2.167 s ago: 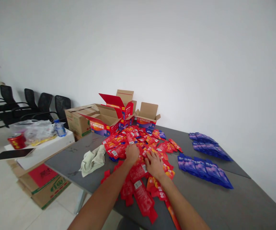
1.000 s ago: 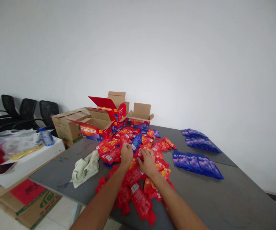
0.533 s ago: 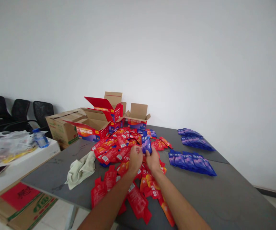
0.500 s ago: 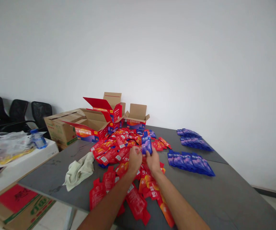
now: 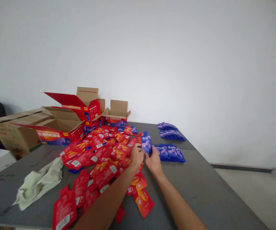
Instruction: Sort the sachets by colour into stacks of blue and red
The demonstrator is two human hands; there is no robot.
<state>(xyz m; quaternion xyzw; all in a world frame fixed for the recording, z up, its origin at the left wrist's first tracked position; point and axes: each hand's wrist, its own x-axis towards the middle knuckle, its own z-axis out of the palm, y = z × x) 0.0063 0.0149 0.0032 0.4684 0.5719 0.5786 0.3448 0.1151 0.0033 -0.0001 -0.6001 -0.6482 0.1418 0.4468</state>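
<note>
My left hand [image 5: 137, 156] and my right hand [image 5: 153, 160] together hold one blue pouch [image 5: 146, 143] upright above the grey table [image 5: 207, 191]. The pouch has white characters near its top. Below and to the left of my hands spreads a heap of red pouches [image 5: 99, 156], with a few blue ones mixed in at the far end. Just right of my hands lies a row of blue pouches [image 5: 170, 152], and a second blue row [image 5: 170, 132] lies farther back.
Open red and brown cartons [image 5: 63, 123] and a small open carton [image 5: 117, 113] stand at the table's far left. A pale cloth [image 5: 38, 183] lies crumpled at the near left. A large brown box [image 5: 13, 131] stands left of the table, a white wall behind.
My left hand drew a blue pouch out of the red heap and both hands now hold it upright. The view has swung to the right, toward the blue rows.
</note>
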